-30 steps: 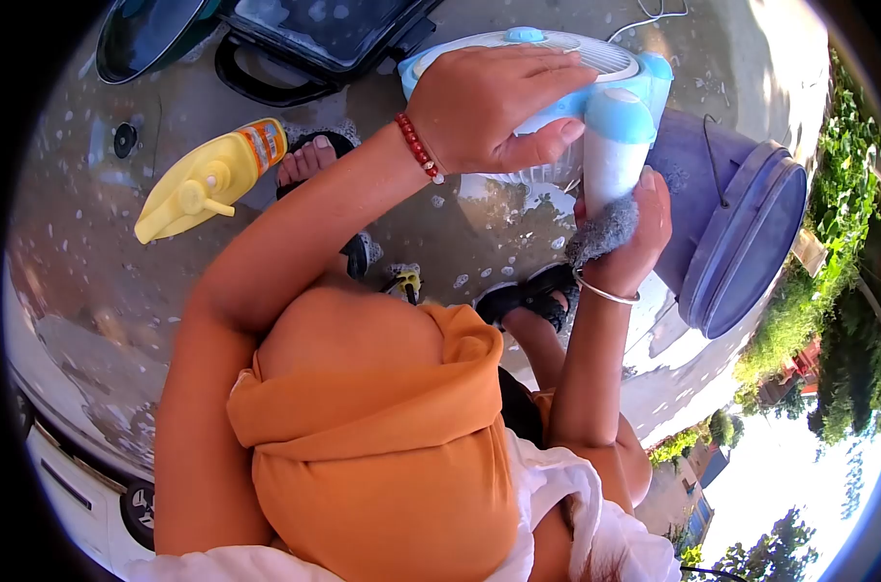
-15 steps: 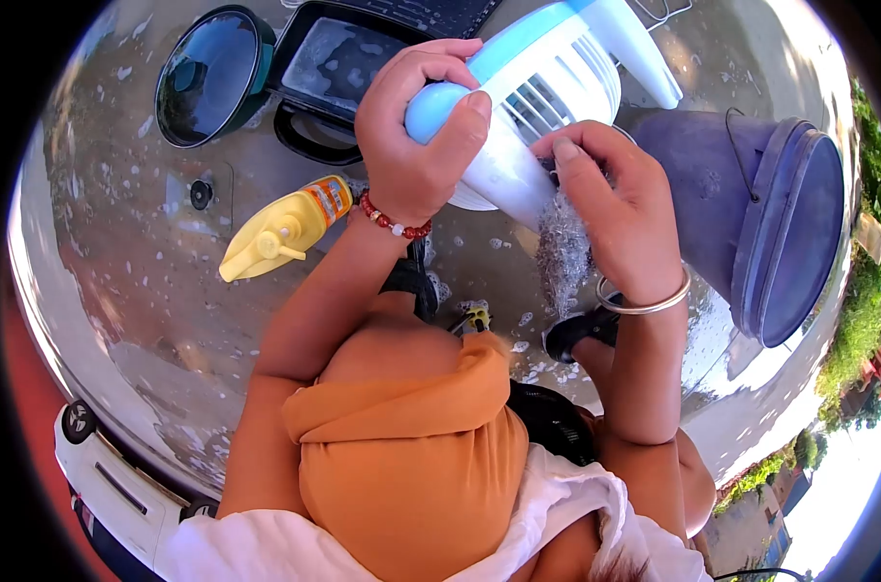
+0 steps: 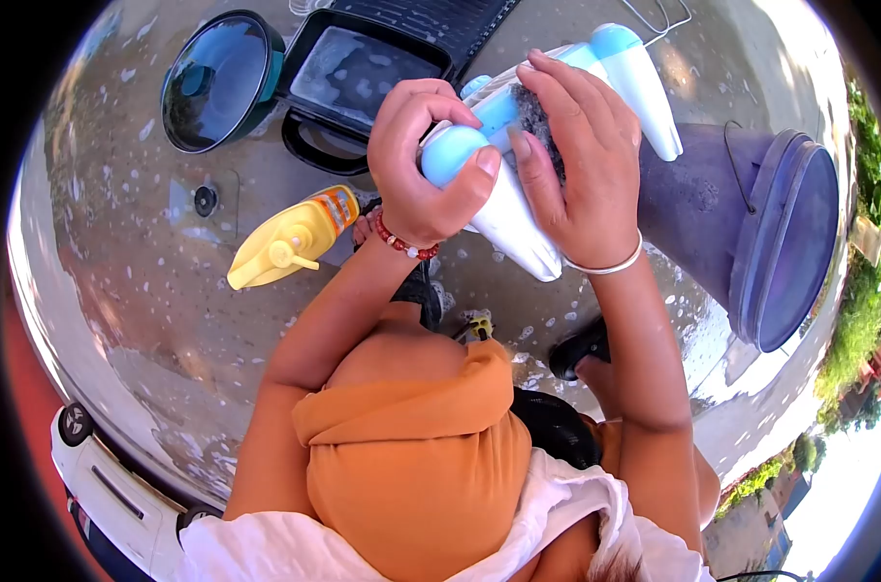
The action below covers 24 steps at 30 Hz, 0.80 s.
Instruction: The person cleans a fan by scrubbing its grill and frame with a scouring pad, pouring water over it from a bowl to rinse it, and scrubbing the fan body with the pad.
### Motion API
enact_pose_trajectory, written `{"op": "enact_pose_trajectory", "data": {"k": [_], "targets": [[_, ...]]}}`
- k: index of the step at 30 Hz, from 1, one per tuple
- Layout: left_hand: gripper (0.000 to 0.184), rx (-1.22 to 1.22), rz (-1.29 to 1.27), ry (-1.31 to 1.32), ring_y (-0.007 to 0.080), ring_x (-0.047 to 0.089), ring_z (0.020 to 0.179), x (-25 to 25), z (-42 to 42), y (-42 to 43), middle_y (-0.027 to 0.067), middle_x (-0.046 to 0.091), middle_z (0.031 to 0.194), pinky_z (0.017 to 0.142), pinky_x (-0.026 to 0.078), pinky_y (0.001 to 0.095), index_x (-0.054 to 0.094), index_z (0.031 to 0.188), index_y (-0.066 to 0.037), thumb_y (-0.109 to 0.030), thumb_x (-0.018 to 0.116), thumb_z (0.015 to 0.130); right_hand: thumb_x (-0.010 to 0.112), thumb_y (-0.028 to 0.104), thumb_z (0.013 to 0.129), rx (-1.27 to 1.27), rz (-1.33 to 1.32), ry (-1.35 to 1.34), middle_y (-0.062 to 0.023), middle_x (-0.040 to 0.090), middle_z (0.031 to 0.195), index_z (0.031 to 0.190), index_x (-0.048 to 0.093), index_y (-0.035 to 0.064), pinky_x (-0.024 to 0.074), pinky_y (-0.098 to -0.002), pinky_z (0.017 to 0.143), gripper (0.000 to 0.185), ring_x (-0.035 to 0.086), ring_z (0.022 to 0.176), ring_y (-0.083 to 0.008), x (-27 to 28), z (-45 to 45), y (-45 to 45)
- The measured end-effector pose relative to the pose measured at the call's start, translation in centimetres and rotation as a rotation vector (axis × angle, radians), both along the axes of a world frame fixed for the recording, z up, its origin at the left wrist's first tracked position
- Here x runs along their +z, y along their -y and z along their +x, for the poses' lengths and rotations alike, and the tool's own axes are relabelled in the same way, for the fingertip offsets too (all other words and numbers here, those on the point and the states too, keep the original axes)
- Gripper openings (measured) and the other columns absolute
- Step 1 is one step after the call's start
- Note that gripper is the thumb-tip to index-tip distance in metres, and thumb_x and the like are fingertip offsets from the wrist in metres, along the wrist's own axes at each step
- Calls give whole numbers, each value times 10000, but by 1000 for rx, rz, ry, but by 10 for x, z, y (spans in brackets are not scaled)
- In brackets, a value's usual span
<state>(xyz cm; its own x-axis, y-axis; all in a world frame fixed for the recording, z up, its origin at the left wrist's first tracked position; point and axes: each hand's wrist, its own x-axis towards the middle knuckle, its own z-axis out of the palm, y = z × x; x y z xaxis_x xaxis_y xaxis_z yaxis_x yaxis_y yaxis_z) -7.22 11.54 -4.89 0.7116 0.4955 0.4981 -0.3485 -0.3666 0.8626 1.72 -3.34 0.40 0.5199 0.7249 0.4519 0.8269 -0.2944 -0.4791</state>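
Observation:
A white and light-blue plastic stool (image 3: 518, 228) with tapering legs is held up between my hands, tilted. My left hand (image 3: 421, 165) is closed round its near blue corner, thumb on top and a red bead bracelet at the wrist. My right hand (image 3: 595, 160) presses a grey metal scourer (image 3: 535, 126) against the blue top, with its fingers stretched over the far edge. The palm side of that hand hides part of the scourer and the stool's middle.
A yellow bottle (image 3: 295, 238) lies on the wet, soapy ground (image 3: 149, 301). Farther off are a round lidded pan (image 3: 217, 82) and a black rectangular pan (image 3: 363, 73) with suds. A purple bucket (image 3: 697, 194) lies on its side at right. A white car (image 3: 120, 500) stands lower left.
The stool has turned, so its blue top now faces me more than its slatted side. My right hand has moved up with the scourer, from a white leg onto the top.

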Motion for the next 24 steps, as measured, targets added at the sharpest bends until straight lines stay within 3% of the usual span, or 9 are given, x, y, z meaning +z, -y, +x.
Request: {"op": "enact_pose_trajectory", "data": {"k": [2,6,9,10,11,15,17,19,24], "targets": [[255,-28,-1,-5,233,586,803,-1,-1,-1,137,598,885,725,480,324,631,836,-6,-169,734,669,695,113,811,-25,-55,-51,-154,607,1363,1281,620,46,372,-523,1092,481,549,1276,-377,1,-4,20],[246,-41,-8,-7,239,586,804,0,-1,0,131,600,885,724,479,329,627,827,-5,-170,728,675,657,46,792,31,-72,-118,-145,585,1417,1318,603,47,312,-504,1181,530,458,1405,-361,-11,-8,46],[252,-42,84,26,243,585,807,-1,-3,-2,135,598,891,730,477,334,623,816,-1,-203,721,700,678,63,793,106,0,-146,-161,590,1403,1317,604,52,301,-525,1186,529,474,1387,-363,-8,2,22],[267,-25,43,12,244,584,811,-2,-5,-4,140,596,898,735,475,335,622,816,1,-228,716,715,710,90,788,51,58,-168,-185,633,1302,1318,602,59,402,-502,1097,542,579,1236,-392,-3,0,7],[285,-5,3,-2,246,583,815,-2,-7,-7,146,593,906,740,473,336,620,815,4,-252,712,730,710,90,788,51,63,-168,-185,633,1302,1318,602,59,402,-502,1097,542,579,1236,-392,-2,2,-1],[328,24,-78,-2,227,572,812,-8,-9,-13,134,581,920,734,461,330,622,836,5,-303,705,760,771,115,747,-118,66,187,-132,634,1033,1201,683,76,482,-399,774,464,606,859,-332,-1,-3,0],[349,35,-56,10,195,548,779,-13,-12,-14,117,574,918,711,453,312,605,870,2,-312,708,758,777,80,727,-45,28,-148,-111,632,1019,1094,726,82,493,-366,719,370,615,861,-291,-3,-18,19],[390,-13,-229,-13,154,511,750,-12,-16,-7,99,563,921,687,441,288,577,916,1,-314,724,739,763,36,707,50,-32,-102,-91,638,1009,1053,740,88,501,-353,667,351,619,840,-269,8,-14,21],[503,-83,-333,15,87,456,758,-14,-14,4,53,525,929,671,422,237,488,1107,-1,-234,745,743,727,-52,674,166,-138,-10,-92,640,992,1060,751,85,516,-347,726,410,627,850,-279,27,-1,-16]]}}
